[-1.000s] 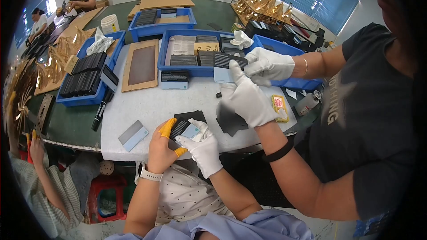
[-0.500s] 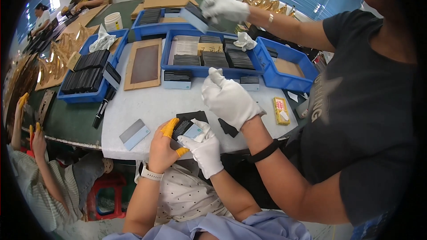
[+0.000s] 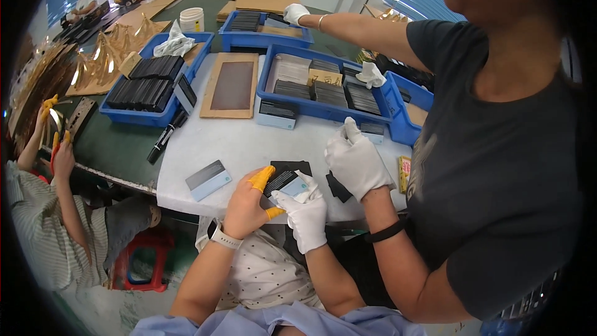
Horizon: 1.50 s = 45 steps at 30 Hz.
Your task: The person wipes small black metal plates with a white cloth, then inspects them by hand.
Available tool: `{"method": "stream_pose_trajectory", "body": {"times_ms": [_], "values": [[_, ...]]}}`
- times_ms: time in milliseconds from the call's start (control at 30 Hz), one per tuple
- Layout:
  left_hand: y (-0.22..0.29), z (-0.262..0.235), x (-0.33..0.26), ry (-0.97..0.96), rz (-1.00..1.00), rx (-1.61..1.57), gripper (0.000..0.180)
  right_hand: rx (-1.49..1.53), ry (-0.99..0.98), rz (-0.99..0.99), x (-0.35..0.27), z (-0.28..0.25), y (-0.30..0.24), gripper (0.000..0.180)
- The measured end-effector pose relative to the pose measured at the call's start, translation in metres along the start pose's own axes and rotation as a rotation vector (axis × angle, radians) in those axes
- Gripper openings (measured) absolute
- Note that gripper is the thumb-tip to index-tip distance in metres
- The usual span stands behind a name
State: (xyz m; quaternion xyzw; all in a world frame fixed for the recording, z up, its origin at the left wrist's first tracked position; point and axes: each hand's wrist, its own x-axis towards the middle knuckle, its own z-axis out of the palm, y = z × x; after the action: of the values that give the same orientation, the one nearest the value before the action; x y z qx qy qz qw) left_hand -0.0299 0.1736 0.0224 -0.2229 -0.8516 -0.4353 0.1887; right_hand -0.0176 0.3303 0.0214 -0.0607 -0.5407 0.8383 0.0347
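The left hand [image 3: 252, 202], its fingertips in yellow covers, and the right hand [image 3: 306, 214], in a white glove, both grasp a black-and-pale-blue card [image 3: 285, 185] above the near edge of the white mat [image 3: 261, 143], the left at the card's left side and the right at its right end. Just behind it lies a dark flat piece [image 3: 298, 165], and to the left a grey-and-pale-blue card [image 3: 208, 180] rests flat. Farther back, a blue tray [image 3: 300, 101] holds rows of dark cards, with a small card stack [image 3: 277, 114] standing in front of it. A co-worker's gloved left hand [image 3: 357, 162] is close by on the right (its fingers' hold, if any, I cannot tell), while that person's other gloved hand [image 3: 296, 14] reaches to a farther blue tray [image 3: 264, 39]
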Motion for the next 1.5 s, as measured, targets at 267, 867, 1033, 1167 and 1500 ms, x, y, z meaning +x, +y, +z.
{"method": "stream_pose_trajectory", "body": {"times_ms": [267,867,1033,1167,1500], "values": [[-0.0025,0.0014,-0.0025,0.014,-0.01,0.002,0.087,-0.069,0.047,0.03,-0.002,0.0048,-0.0067,0.062],[-0.0026,0.003,-0.0025,0.093,0.022,-0.006,0.088,-0.042,0.132,-0.068,0.0,0.0003,-0.0007,0.065],[-0.0073,0.0034,-0.0056,0.086,0.044,0.015,0.084,-0.077,0.133,-0.061,-0.0005,0.0012,0.002,0.065],[-0.0047,0.0041,-0.0049,0.112,0.064,0.029,0.083,-0.076,0.136,-0.049,-0.0024,0.0032,-0.0021,0.064],[-0.0048,0.0047,-0.0044,0.104,0.048,0.052,0.082,-0.08,0.129,-0.044,0.0009,0.0023,-0.0022,0.063]]}}
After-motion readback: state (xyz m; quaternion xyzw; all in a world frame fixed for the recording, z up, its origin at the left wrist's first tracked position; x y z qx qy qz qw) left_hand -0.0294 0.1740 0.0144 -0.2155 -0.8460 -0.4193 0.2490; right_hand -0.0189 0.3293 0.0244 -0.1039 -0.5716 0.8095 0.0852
